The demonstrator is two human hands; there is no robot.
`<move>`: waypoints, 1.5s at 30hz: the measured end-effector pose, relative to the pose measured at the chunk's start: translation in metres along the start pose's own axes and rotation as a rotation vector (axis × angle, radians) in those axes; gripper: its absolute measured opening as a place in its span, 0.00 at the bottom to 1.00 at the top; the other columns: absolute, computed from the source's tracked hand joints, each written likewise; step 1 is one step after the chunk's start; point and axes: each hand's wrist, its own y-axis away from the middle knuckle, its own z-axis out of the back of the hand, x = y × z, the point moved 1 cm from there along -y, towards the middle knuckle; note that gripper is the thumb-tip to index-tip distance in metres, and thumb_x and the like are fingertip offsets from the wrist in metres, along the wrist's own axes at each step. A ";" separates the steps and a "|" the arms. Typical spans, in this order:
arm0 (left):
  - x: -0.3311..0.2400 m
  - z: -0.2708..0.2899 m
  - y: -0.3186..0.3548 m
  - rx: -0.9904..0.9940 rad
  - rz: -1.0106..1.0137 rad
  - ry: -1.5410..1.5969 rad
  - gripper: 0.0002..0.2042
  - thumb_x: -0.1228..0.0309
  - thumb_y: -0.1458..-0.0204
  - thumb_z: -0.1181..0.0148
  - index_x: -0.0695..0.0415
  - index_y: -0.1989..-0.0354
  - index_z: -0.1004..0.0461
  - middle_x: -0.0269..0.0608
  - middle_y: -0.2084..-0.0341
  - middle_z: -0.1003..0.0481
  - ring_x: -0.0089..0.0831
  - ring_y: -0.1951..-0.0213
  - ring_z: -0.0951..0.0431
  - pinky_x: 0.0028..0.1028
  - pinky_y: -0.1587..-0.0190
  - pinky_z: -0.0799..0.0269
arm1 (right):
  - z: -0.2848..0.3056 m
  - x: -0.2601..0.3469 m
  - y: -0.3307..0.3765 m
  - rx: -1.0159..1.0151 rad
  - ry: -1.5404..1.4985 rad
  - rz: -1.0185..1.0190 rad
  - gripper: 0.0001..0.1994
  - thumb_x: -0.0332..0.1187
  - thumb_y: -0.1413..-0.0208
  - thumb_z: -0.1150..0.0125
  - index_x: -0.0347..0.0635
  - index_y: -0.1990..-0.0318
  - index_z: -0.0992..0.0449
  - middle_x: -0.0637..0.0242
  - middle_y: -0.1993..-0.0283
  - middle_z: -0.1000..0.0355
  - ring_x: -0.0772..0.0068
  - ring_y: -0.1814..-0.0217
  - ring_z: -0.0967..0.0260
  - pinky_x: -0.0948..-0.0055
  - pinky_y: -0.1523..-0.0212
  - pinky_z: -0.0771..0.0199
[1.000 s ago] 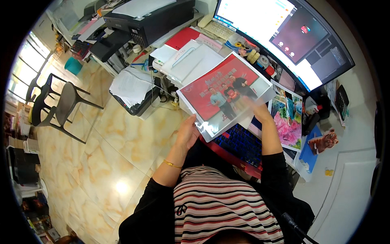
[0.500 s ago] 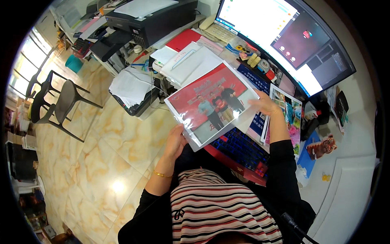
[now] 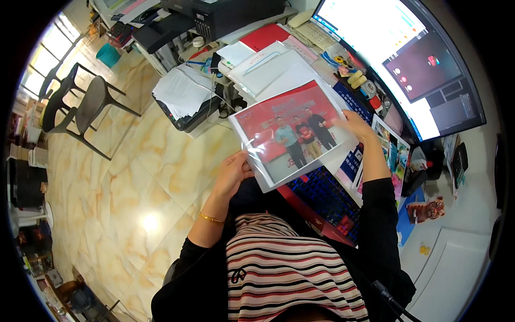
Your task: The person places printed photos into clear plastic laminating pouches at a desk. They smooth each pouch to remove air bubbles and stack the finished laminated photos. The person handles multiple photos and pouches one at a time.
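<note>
Between my hands is a glossy photo print (image 3: 292, 134) in a clear sleeve, showing people standing before a red backdrop. My left hand (image 3: 233, 173) is closed on its lower left edge, thumb near the border. At the right edge my right hand (image 3: 358, 129) grips it, with fingers partly hidden behind the sheet. The photo is tilted and hovers above the desk's front edge. Below its lower right side lies a dark keyboard (image 3: 327, 201) with blue and red backlight, partly covered by the photo.
A wide monitor (image 3: 413, 59) stands at the back right. Papers and a red folder (image 3: 263, 38) lie behind the photo. Colourful prints (image 3: 394, 155) and a tiger figure (image 3: 426, 209) are on the right. A black printer (image 3: 225, 16) sits far left of the monitor, and a chair (image 3: 88, 104) stands on the floor.
The photo has shifted slightly right relative to my body, with both hands still on it. Glare on its surface has lessened, and the whole view has turned slightly.
</note>
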 end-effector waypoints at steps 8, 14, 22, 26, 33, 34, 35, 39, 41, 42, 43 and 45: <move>-0.002 -0.007 0.000 -0.013 0.012 0.020 0.15 0.65 0.38 0.57 0.65 0.54 0.31 0.45 0.59 0.24 0.32 0.61 0.21 0.31 0.62 0.23 | 0.007 -0.006 0.006 0.097 -0.051 0.040 0.22 0.32 0.51 0.36 0.36 0.48 0.31 0.62 0.55 0.27 0.75 0.56 0.29 0.76 0.56 0.29; -0.004 -0.005 0.003 0.004 0.030 0.022 0.16 0.65 0.38 0.57 0.65 0.53 0.31 0.46 0.59 0.24 0.33 0.61 0.21 0.31 0.61 0.23 | 0.007 -0.008 -0.006 0.075 0.035 -0.033 0.18 0.35 0.50 0.36 0.36 0.52 0.27 0.64 0.58 0.26 0.76 0.58 0.29 0.76 0.55 0.30; -0.005 -0.005 0.004 -0.044 0.034 -0.081 0.16 0.63 0.38 0.58 0.65 0.54 0.31 0.45 0.60 0.24 0.33 0.61 0.21 0.31 0.61 0.24 | 0.003 -0.012 0.003 0.116 -0.032 -0.007 0.17 0.29 0.49 0.38 0.36 0.51 0.28 0.65 0.57 0.26 0.77 0.57 0.29 0.75 0.54 0.29; -0.007 -0.004 0.004 -0.046 0.055 -0.107 0.16 0.64 0.38 0.57 0.64 0.54 0.30 0.45 0.60 0.24 0.32 0.62 0.21 0.30 0.62 0.23 | 0.003 -0.009 0.003 0.110 -0.025 -0.030 0.17 0.29 0.49 0.38 0.36 0.50 0.28 0.66 0.56 0.26 0.79 0.57 0.30 0.76 0.54 0.29; -0.004 0.000 0.003 -0.017 0.062 -0.060 0.17 0.63 0.37 0.58 0.65 0.53 0.31 0.46 0.60 0.24 0.33 0.62 0.21 0.31 0.61 0.23 | 0.004 -0.010 0.003 0.141 -0.083 -0.012 0.17 0.29 0.49 0.37 0.36 0.51 0.28 0.65 0.56 0.25 0.78 0.57 0.29 0.76 0.54 0.29; -0.003 0.000 0.002 -0.010 0.068 -0.049 0.17 0.63 0.37 0.58 0.65 0.53 0.31 0.46 0.60 0.24 0.34 0.62 0.21 0.31 0.61 0.23 | 0.004 -0.009 0.003 0.150 -0.067 -0.012 0.17 0.30 0.49 0.37 0.36 0.51 0.28 0.65 0.56 0.25 0.78 0.57 0.29 0.75 0.54 0.29; -0.003 0.001 0.002 -0.027 0.063 -0.032 0.17 0.62 0.37 0.58 0.64 0.54 0.31 0.45 0.61 0.24 0.32 0.62 0.21 0.29 0.62 0.24 | 0.003 -0.009 0.002 0.159 -0.051 -0.012 0.17 0.30 0.49 0.37 0.36 0.51 0.28 0.65 0.57 0.25 0.78 0.57 0.29 0.75 0.54 0.29; -0.008 0.006 -0.003 -0.042 0.051 -0.016 0.17 0.61 0.37 0.58 0.63 0.56 0.30 0.42 0.62 0.23 0.29 0.63 0.21 0.26 0.64 0.26 | -0.002 -0.003 0.002 0.113 0.111 -0.033 0.17 0.30 0.48 0.38 0.35 0.52 0.27 0.64 0.57 0.25 0.77 0.58 0.29 0.75 0.54 0.29; -0.012 0.006 -0.005 -0.050 0.043 -0.028 0.17 0.61 0.37 0.58 0.63 0.56 0.30 0.42 0.62 0.23 0.29 0.63 0.21 0.26 0.64 0.26 | -0.007 0.000 0.001 0.039 0.259 0.004 0.16 0.30 0.48 0.38 0.36 0.52 0.27 0.64 0.58 0.25 0.77 0.59 0.28 0.75 0.54 0.29; -0.012 0.003 -0.004 -0.063 0.042 -0.028 0.17 0.61 0.37 0.58 0.63 0.56 0.30 0.42 0.62 0.23 0.29 0.63 0.21 0.26 0.64 0.26 | -0.006 -0.001 0.001 0.071 0.214 -0.001 0.16 0.30 0.48 0.38 0.37 0.52 0.27 0.64 0.58 0.25 0.77 0.59 0.28 0.75 0.54 0.29; -0.011 0.002 -0.004 -0.076 0.040 -0.029 0.17 0.61 0.37 0.58 0.63 0.57 0.30 0.42 0.62 0.23 0.29 0.63 0.21 0.25 0.64 0.26 | -0.004 -0.002 0.001 0.103 0.168 -0.007 0.16 0.30 0.48 0.38 0.37 0.51 0.27 0.65 0.57 0.25 0.77 0.59 0.28 0.75 0.54 0.29; -0.008 0.006 -0.005 -0.071 0.055 -0.016 0.17 0.61 0.37 0.58 0.63 0.56 0.30 0.42 0.61 0.23 0.29 0.63 0.21 0.26 0.64 0.26 | 0.001 -0.005 -0.001 0.147 0.092 -0.032 0.16 0.30 0.48 0.38 0.38 0.51 0.27 0.65 0.57 0.25 0.77 0.58 0.29 0.75 0.54 0.29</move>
